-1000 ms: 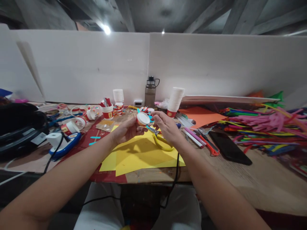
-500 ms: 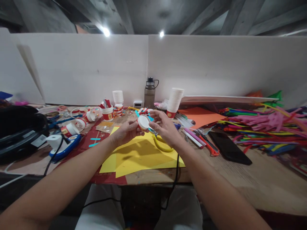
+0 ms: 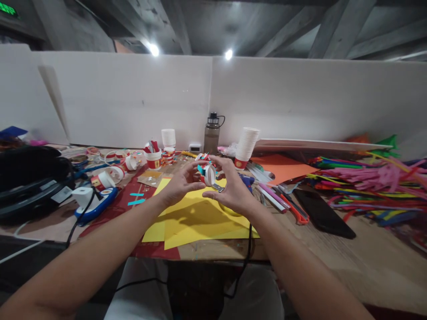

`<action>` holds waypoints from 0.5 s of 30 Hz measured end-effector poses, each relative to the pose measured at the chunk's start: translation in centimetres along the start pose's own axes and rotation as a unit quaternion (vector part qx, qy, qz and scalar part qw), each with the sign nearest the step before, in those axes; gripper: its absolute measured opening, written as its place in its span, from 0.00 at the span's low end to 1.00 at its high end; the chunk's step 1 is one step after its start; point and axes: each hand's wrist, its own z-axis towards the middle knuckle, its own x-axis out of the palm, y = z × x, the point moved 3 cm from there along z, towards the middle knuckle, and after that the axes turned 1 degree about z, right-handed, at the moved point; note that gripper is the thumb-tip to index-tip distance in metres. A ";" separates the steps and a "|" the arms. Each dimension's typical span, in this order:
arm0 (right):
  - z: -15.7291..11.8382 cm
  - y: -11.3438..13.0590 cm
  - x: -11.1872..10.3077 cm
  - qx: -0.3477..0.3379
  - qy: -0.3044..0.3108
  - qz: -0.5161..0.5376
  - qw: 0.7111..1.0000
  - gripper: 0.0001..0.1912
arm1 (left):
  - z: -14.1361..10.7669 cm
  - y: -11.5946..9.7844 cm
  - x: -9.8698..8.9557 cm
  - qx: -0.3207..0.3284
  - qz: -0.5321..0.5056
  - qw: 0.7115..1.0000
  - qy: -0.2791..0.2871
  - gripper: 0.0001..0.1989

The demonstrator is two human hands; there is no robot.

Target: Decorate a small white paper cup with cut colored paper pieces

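Observation:
The cut-off bottom of a paper cup (image 3: 210, 174), white with a red side and a teal paper strip on it, is raised above the yellow sheets (image 3: 190, 218). My left hand (image 3: 182, 183) grips it between thumb and fingers, its round base turned towards the right. Close on the other side, my right hand (image 3: 231, 183) curves around the piece with thumb and fingers wide apart. Whether its fingertips touch the piece cannot be made out. Partly hidden by the right hand, scissors with yellow handles (image 3: 231, 211) lie on the sheets.
Paper cup stacks (image 3: 247, 144) and a bottle (image 3: 212, 135) stand at the back. Pens (image 3: 273, 195), a black phone (image 3: 323, 213) and many coloured pipe cleaners (image 3: 370, 178) lie right. Leftward are a blue power strip (image 3: 96, 208), cut cups (image 3: 103, 180) and teal strips (image 3: 136, 198).
The cup bottom has turned from facing up to standing on edge, facing right. My right hand's thumb and fingers have spread apart. The view has shifted slightly.

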 end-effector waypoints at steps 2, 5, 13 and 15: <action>0.0 0.1 0.0 -0.006 0.001 0.000 1.000 0.43 | -0.1 0.1 -0.1 -0.007 0.013 1.000 0.004 0.29; 0.0 0.1 -0.1 -0.013 0.002 0.003 1.000 0.41 | -0.2 -0.1 -0.1 -0.010 0.023 1.000 0.007 0.29; -0.1 -0.3 0.1 -0.004 -0.001 0.023 1.000 0.39 | -0.1 -0.6 0.3 0.019 0.011 1.000 0.013 0.28; -0.2 -0.4 0.2 -0.002 -0.002 0.034 0.999 0.39 | -0.1 -0.5 0.3 0.025 0.012 1.000 0.003 0.27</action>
